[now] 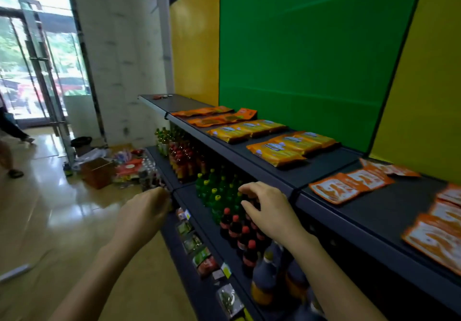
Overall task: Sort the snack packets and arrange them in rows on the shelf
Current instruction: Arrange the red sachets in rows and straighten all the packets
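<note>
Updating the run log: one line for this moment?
left hand: grip unclear | right hand: open over bottles | packets: rows on top shelf

Left hand (146, 212), right hand (268, 209), loosely curled

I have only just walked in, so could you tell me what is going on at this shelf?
A person is stocking a dark top shelf, where orange snack packets already lie in rows: yellow-orange packets further along, orange-and-white packets nearer. No packet shows in either hand now. The right hand hovers open over the bottles on the lower shelf. The left hand is by that shelf's edge, fingers curled out of view.
</note>
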